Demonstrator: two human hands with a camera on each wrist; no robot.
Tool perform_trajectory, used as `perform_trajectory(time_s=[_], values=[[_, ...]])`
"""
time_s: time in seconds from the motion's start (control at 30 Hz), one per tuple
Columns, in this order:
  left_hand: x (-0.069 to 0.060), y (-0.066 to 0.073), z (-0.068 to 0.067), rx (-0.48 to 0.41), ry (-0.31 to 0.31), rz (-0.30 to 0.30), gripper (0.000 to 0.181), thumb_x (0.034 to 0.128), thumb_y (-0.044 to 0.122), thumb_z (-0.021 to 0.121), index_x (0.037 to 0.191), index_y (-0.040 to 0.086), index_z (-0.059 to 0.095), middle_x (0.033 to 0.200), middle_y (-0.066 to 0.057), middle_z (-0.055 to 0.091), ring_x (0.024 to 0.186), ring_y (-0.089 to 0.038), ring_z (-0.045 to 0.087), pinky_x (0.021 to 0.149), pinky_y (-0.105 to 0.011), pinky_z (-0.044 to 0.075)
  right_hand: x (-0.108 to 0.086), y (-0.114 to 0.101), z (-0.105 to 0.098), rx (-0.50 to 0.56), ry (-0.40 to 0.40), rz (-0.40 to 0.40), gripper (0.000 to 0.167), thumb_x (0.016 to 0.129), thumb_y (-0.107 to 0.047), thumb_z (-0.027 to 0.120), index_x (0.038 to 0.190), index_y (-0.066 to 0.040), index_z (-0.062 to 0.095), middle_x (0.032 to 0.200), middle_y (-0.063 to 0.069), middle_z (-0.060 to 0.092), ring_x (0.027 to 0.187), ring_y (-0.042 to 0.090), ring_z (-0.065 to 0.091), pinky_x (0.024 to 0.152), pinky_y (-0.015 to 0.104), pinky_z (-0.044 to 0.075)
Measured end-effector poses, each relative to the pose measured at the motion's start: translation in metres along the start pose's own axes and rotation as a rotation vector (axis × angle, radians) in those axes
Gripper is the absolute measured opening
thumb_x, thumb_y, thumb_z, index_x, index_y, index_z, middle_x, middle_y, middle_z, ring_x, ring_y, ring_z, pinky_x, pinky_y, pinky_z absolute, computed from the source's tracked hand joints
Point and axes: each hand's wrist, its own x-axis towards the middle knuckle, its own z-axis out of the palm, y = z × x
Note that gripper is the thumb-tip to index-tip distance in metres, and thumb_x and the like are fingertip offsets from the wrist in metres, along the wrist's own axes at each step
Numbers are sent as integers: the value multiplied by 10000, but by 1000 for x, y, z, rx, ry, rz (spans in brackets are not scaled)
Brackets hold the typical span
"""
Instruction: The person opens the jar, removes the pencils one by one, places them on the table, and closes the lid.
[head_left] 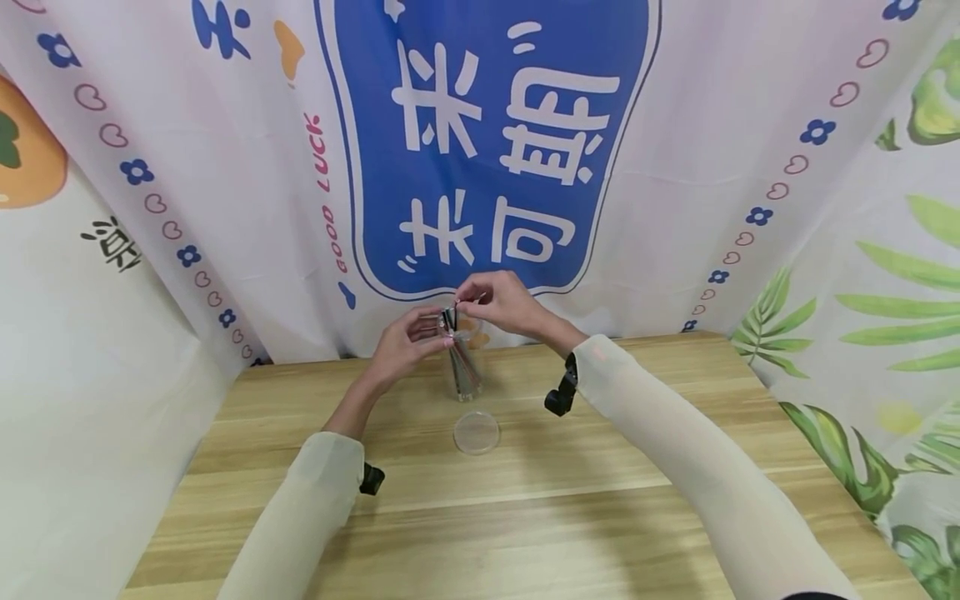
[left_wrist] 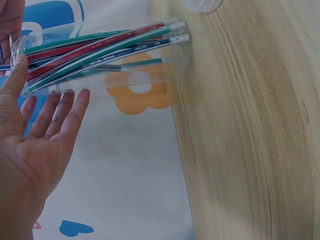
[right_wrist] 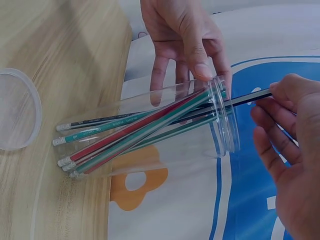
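Two long cream sleeves point(head_left: 675, 450) reach in from the bottom, each with a small black camera point(head_left: 561, 393) at the wrist. Past them, a big white cloth point(head_left: 690, 167) hangs at the back, with a blue sign, white writing, hearts and flowers on it. Before it is a light brown wooden table point(head_left: 600, 517) with stripes in the wood.

Near the back of the table is a tall, clear, round jar point(right_wrist: 230, 137), mouth up. I cannot tell if its bottom touches the wood. The person's left hand point(head_left: 405, 343) grips it near the top, with the thumb on one side and fingers on the other. The right hand point(head_left: 510, 304) is just beside the mouth, pinching the end of one thin dark pencil point(right_wrist: 250, 97). Part of that pencil is inside the jar and part pokes out.

A flat, clear, round lid point(head_left: 476, 432) lies on the table, near the jar. Thin red, green and dark pencils point(right_wrist: 135, 135) lean together inside the jar, their pale ends down at the bottom.
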Motion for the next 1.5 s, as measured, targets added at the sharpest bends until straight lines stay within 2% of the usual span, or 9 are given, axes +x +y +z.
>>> perform_trajectory(time_s=[0.3,0.57,0.7,0.9,1.0,1.07,1.2,1.4,1.5], values=[[-1,-1,-1,8,0,1,639,936,155,838,1497,44,551,1423,-205,644,1317,-366,635,1086,-451,556,-4,2,-4,68,93,19,111,1002,-89,740,1083,-20,774,977,59,783,862,157,742,785,299,616],[0,-2,1,6,1,-7,651,933,155,842,1501,41,546,1428,-214,639,1326,-376,628,1112,-475,534,-7,2,-9,163,184,24,102,975,-38,757,1062,15,766,972,117,774,855,247,747,784,285,623],[0,-3,2,0,3,3,648,925,138,846,1492,31,550,1411,-218,649,1310,-377,638,1096,-456,548,-8,0,-11,213,225,56,97,973,-30,757,1064,5,765,1000,137,776,884,270,750,807,285,632],[-2,-3,1,12,6,12,632,937,146,835,1494,50,552,1399,-197,661,1301,-359,646,1083,-436,560,-7,-2,-13,321,282,101,97,970,-15,750,1065,5,754,1023,138,772,958,383,729,816,278,630],[-3,-4,-1,17,13,4,629,943,160,832,1498,69,552,1402,-188,662,1304,-355,644,1082,-445,560,-6,-4,-14,368,308,107,124,967,-19,753,1084,23,742,1011,129,770,911,340,719,816,328,638],[-3,-4,-1,19,10,2,635,945,170,831,1504,69,547,1410,-190,657,1310,-358,640,1088,-450,555,-5,-5,-16,402,328,107,149,970,-13,750,1104,47,729,993,117,767,862,263,715,813,352,647],[-1,-2,-1,13,0,-5,639,943,183,835,1503,69,550,1415,-189,653,1313,-358,636,1096,-461,549,-5,-8,-20,480,365,96,192,977,15,731,1145,101,693,967,84,751,840,182,723,818,342,659],[-1,0,0,15,3,-11,631,937,164,838,1493,63,559,1406,-192,656,1311,-360,637,1103,-479,542,-3,-13,-23,596,395,65,235,970,65,713,1167,172,640,946,52,750,851,171,740,825,327,660],[0,-2,0,12,5,-10,629,934,153,839,1490,59,560,1404,-195,656,1310,-363,637,1103,-480,542,-2,-17,-25,649,419,50,164,963,78,712,1115,128,677,945,66,753,860,190,747,824,341,663]])
